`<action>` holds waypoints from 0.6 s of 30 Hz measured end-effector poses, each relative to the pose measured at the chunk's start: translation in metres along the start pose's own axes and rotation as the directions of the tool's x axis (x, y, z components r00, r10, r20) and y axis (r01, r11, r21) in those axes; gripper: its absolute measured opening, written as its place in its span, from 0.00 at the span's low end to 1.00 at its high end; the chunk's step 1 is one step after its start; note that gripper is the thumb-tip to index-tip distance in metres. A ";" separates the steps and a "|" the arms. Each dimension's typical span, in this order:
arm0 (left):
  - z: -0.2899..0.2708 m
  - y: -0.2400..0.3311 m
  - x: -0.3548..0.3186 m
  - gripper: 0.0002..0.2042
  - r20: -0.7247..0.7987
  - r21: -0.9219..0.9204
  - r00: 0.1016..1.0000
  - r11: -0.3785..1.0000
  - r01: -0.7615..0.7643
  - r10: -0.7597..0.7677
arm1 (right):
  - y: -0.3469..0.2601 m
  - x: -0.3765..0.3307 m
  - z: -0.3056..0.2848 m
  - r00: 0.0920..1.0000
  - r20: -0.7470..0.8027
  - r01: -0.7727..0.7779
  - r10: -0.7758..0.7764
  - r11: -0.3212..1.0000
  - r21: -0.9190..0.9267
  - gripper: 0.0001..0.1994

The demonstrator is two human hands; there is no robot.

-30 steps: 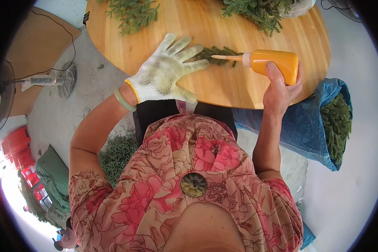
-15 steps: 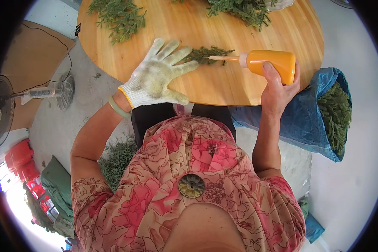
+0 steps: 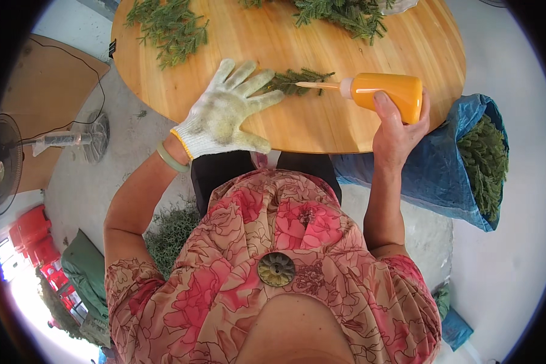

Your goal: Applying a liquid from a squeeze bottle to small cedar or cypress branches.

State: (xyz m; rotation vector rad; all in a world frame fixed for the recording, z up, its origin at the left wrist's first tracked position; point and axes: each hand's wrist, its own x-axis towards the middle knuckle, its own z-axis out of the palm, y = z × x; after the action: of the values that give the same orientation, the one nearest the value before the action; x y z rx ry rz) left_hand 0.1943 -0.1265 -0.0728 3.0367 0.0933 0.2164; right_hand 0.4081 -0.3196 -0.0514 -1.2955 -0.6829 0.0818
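Observation:
My left hand (image 3: 227,112), in a white work glove, lies flat with fingers spread on the round wooden table (image 3: 321,127), its fingertips pressing down a small green sprig (image 3: 294,80). My right hand (image 3: 397,130) grips an orange squeeze bottle (image 3: 385,91) held sideways. The bottle's thin nozzle points left and touches the sprig near its right end.
Piles of green sprigs lie at the table's far left (image 3: 167,27) and far middle (image 3: 340,12). A blue sack (image 3: 431,167) full of greenery stands to my right. More greenery (image 3: 170,230) lies on the floor by my left knee. A fan (image 3: 6,164) stands at the left.
Both hands stay in the same pose on the sprig. The bottle's nozzle has stayed at the sprig; the view has shifted slightly downward over the table.

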 end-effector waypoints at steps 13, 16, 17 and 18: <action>-0.001 0.000 -0.002 0.48 0.015 -0.011 1.000 1.000 0.014 -0.013 | -0.006 0.000 -0.007 0.999 -0.011 0.037 -0.038 0.994 -0.106 0.23; 0.001 0.000 -0.002 0.48 0.014 -0.006 1.000 1.000 0.011 -0.011 | -0.007 -0.002 -0.009 0.999 -0.022 0.043 -0.046 0.994 -0.104 0.23; 0.001 0.000 -0.002 0.48 0.015 -0.006 1.000 1.000 0.010 -0.010 | -0.007 -0.002 -0.009 0.999 -0.023 0.043 -0.046 0.994 -0.104 0.23; 0.001 0.000 -0.003 0.46 0.005 0.004 1.000 1.000 0.009 -0.009 | -0.008 -0.003 -0.009 0.998 -0.035 0.041 -0.045 0.993 -0.111 0.23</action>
State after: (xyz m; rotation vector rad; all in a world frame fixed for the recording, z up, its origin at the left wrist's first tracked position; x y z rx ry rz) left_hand 0.1918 -0.1266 -0.0745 3.0394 0.1073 0.2086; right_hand 0.4083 -0.3311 -0.0466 -1.3836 -0.6910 -0.0153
